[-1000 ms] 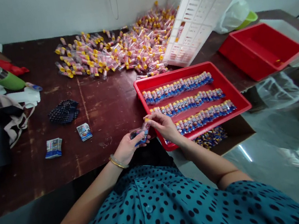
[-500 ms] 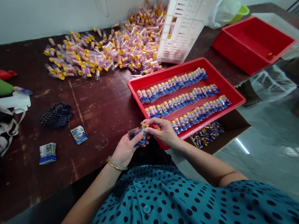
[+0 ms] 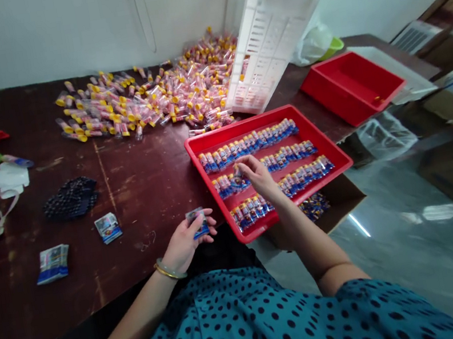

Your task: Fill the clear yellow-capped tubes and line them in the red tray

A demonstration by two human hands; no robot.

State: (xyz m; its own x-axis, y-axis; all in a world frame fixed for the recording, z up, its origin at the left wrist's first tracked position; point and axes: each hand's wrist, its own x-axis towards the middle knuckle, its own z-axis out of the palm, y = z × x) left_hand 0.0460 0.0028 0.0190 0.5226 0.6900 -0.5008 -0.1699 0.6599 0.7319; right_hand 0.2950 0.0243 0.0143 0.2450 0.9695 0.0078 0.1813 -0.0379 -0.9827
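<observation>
My left hand holds a small blue-and-clear packet over the table's front edge, left of the red tray. Over the tray's middle row, my right hand pinches a small tube packet. Three rows of yellow-capped, blue-bottomed tube packets lie in the tray: a back row, a middle row partly hidden by my right hand, and a front row partly hidden by my forearm.
Yellow-capped pink tubes are heaped at the back, beside a tilted white crate. Packet stacks and dark cloth lie left. An empty-looking red bin stands right; a cardboard box sits below the tray.
My hands have parted. The right one has moved right over the tray with a small tube packet, while the left keeps its packet. The camera view has shifted.
</observation>
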